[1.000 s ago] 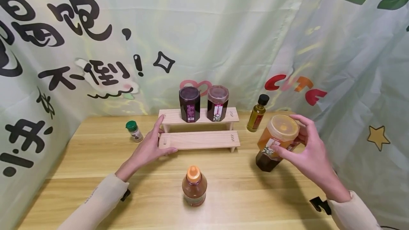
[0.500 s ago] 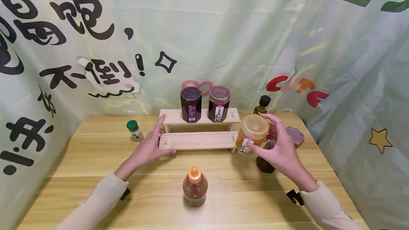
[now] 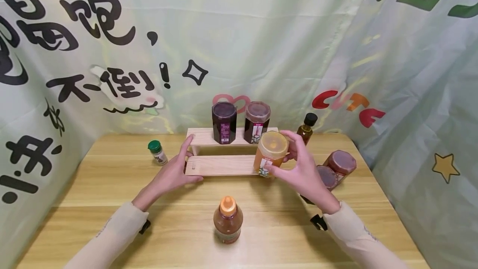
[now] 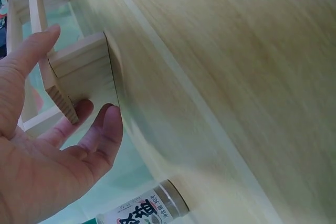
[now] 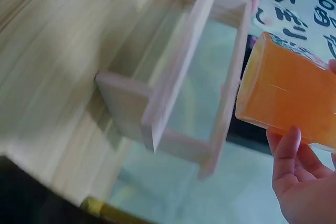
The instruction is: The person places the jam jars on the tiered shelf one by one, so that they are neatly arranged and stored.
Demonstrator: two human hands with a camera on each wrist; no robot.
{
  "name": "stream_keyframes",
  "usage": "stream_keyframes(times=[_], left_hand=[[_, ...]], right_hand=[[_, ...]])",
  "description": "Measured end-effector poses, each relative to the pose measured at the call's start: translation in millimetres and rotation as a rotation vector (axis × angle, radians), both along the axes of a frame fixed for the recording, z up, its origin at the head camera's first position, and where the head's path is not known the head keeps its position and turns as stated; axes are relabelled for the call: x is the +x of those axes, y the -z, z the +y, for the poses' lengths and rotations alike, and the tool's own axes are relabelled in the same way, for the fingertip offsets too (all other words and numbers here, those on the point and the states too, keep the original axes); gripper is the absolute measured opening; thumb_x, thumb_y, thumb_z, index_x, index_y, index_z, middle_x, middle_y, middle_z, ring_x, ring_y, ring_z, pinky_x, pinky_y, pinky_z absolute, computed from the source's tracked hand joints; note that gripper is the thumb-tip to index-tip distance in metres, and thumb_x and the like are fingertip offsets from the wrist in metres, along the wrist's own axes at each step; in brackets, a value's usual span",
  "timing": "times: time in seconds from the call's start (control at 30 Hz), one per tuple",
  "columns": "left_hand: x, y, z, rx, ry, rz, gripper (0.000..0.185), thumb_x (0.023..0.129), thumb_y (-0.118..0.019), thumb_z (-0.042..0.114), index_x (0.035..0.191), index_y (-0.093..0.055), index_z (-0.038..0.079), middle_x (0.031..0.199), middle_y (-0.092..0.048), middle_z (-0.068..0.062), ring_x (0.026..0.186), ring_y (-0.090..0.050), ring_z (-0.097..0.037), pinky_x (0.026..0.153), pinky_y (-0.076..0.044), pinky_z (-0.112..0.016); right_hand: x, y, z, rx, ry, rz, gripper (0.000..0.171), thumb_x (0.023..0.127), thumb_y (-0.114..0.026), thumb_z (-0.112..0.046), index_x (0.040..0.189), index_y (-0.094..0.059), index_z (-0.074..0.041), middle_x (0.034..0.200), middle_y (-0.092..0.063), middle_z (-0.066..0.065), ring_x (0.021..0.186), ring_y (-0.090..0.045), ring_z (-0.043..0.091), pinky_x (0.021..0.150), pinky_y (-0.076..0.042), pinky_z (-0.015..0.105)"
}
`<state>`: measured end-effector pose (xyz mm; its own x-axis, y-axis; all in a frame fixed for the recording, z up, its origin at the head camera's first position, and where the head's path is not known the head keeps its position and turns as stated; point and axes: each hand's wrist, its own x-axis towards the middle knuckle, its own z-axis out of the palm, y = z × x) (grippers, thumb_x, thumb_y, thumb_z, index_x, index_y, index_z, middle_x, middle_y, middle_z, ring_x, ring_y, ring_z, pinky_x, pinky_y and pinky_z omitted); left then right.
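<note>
A two-step wooden shelf [image 3: 220, 165] stands on the table. At its left end my left hand [image 3: 175, 167] grips it; in the left wrist view the thumb lies at the board's front edge and the fingers curl about the end panel. My right hand [image 3: 302, 173] holds an octagonal honey jar [image 3: 272, 150] with amber contents, thumb on the label side and fingers behind. The jar overlaps the right end of the lower step in the head view, and in the right wrist view it hangs above the step. Two dark jars, one with a purple label [image 3: 224, 123], stand on the upper step.
An orange-capped bottle [image 3: 228, 221] stands in front of the shelf. A green-capped shaker [image 3: 157, 152] is left of it, a black-capped oil bottle [image 3: 307, 128] behind right. Two dark jars [image 3: 340, 165] stand right, partly behind my right arm. A printed curtain [image 3: 261, 32] backs the table.
My right hand has carried the honey jar leftward from beside the dark jars at the right to the shelf's right end. My left hand has stayed on the shelf.
</note>
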<state>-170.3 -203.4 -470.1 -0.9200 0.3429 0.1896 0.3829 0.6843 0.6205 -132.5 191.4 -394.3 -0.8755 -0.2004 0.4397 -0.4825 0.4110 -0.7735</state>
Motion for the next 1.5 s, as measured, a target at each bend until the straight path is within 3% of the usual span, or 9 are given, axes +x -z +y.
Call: stream_keyframes(times=[0.2,0.67,0.97,1.13,1.33,1.5], left_hand=[[-0.8,0.6,0,-0.007,-0.002,0.008,0.144,0.077,-0.104,0.021,0.176,0.001,0.023,0.128,-0.068,-0.025,0.1,-0.071,-0.039,0.085,-0.058,-0.059],[-3.8,-2.8,0,0.019,0.01,-0.023,0.144,0.074,-0.1,0.002,0.175,0.0,0.023,0.123,-0.067,-0.018,0.09,-0.069,-0.026,0.078,-0.057,-0.048],[-4.1,-1.3,0,0.007,0.011,-0.019,0.144,0.075,-0.099,0.002,0.175,0.001,0.025,0.124,-0.068,-0.017,0.09,-0.068,-0.024,0.079,-0.057,-0.048],[-3.7,-0.6,0,0.008,0.013,-0.022,0.144,0.075,-0.099,0.002,0.175,0.001,0.025,0.124,-0.068,-0.018,0.088,-0.068,-0.023,0.077,-0.057,-0.047],[-3.8,1.2,0,0.016,0.023,-0.019,0.143,0.075,-0.098,0.001,0.175,0.001,0.024,0.124,-0.069,-0.019,0.089,-0.069,-0.023,0.079,-0.057,-0.046],[-4.0,-0.1,0,0.021,0.026,-0.017,0.142,0.075,-0.097,0.001,0.175,0.0,0.024,0.125,-0.068,-0.018,0.088,-0.069,-0.022,0.079,-0.057,-0.046]], right_hand=[[-9.1,6.2,-30,-0.004,-0.069,-0.014,0.096,0.08,-0.1,-0.01,0.16,-0.045,-0.017,0.124,-0.072,0.003,0.098,-0.067,0.021,0.079,-0.057,0.045],[-25.3,22.3,-78,-0.008,-0.171,-0.004,0.095,0.081,-0.098,-0.015,0.16,-0.045,-0.02,0.128,-0.071,0.0,0.103,-0.065,0.019,0.083,-0.056,0.043],[-30.8,31.8,-100,-0.037,-0.205,-0.027,0.099,0.079,-0.098,-0.011,0.159,-0.041,-0.019,0.125,-0.072,0.005,0.098,-0.066,0.022,0.083,-0.057,0.054],[-33.6,38.7,-111,-0.04,-0.214,-0.027,0.098,0.078,-0.098,-0.009,0.157,-0.04,-0.018,0.124,-0.071,0.007,0.096,-0.065,0.024,0.083,-0.057,0.052],[-35.7,42.9,-123,-0.056,-0.252,-0.012,0.095,0.08,-0.097,-0.01,0.157,-0.041,-0.017,0.131,-0.069,0.005,0.111,-0.066,0.018,0.087,-0.058,0.048],[-39.1,45.4,-131,-0.067,-0.266,-0.003,0.094,0.081,-0.097,-0.009,0.157,-0.041,-0.017,0.132,-0.069,0.004,0.113,-0.066,0.017,0.087,-0.058,0.046]])
